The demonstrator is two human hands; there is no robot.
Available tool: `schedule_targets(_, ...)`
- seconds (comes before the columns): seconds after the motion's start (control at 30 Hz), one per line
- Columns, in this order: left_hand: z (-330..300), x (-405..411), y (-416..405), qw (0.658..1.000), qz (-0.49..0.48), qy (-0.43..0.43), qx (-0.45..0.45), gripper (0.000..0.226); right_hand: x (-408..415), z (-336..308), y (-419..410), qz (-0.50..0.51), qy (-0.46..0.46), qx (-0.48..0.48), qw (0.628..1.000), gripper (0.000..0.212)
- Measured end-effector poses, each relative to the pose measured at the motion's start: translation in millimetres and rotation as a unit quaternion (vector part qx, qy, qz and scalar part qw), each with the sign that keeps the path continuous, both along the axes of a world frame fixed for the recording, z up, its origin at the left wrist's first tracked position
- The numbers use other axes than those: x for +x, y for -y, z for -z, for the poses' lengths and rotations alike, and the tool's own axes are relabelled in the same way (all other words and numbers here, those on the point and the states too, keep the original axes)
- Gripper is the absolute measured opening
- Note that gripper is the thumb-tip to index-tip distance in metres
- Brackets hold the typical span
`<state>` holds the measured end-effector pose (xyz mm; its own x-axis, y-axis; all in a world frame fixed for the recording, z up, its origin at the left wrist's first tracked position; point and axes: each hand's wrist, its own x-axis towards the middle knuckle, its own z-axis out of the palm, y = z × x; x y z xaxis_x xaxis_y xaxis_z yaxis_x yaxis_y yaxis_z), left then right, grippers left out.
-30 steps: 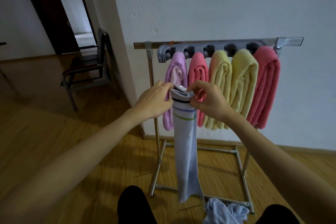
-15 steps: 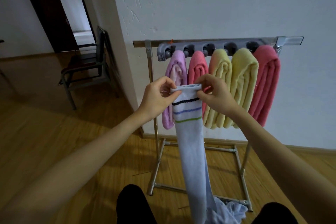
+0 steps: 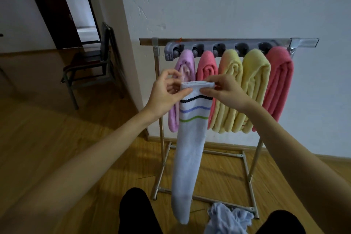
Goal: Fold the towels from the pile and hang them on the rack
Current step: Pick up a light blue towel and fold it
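While both hands hold it up in front of the rack (image 3: 209, 41), the white towel (image 3: 190, 148) hangs as one long narrow strip, folded lengthwise, top edge doubled over. Three thin bands cross it near the top: black, blue, green. Left hand (image 3: 165, 93) pinches the top left corner between thumb and fingers; right hand (image 3: 226, 92) pinches the top right corner the same way. Lower end hangs free above the wood floor (image 3: 57, 148), near the person's dark-clad knee.

Head view, rack: five folded towels already hang from the grey holder bar — purple towel (image 3: 185, 66), pink towel (image 3: 207, 66), two yellow ones, another pink at far right. The held towel overlaps the purple and first pink in view; touching or not, cannot tell.

Pile (image 3: 226, 218) of pale cloth on the floor by the rack's base rail. Open floor to the left; chair (image 3: 91, 62) against the wall corner, well apart.
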<state>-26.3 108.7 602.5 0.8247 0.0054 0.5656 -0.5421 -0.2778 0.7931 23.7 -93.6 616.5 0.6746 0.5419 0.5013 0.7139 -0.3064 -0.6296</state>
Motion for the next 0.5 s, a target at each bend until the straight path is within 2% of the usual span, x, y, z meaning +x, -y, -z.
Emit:
schedule_targets(0.1,25.2,-10.8,-16.7,0.996,-0.001,-0.08,-0.031,0.049,-0.3,-0.7,-10.6,-0.01,-0.011,0.001,1.0,0.015)
schedule_targets(0.23,85.2,-17.8,-26.1,0.976,0.002,-0.22,0.006,0.033,0.0,0.8,-20.0,-0.014,-0.017,0.018,1.0,0.011)
schedule_targets(0.3,110.8,-18.0,-22.2,0.96,-0.005,-0.279,-0.006,0.028,1.2,0.8,-22.6,-0.01,-0.014,0.027,0.999,0.011)
schedule_targets(0.5,170.6,10.1,-1.8,0.924,-0.006,-0.383,0.009,0.031,6.0,-3.9,-18.7,0.022,-0.006,0.066,0.998,0.005)
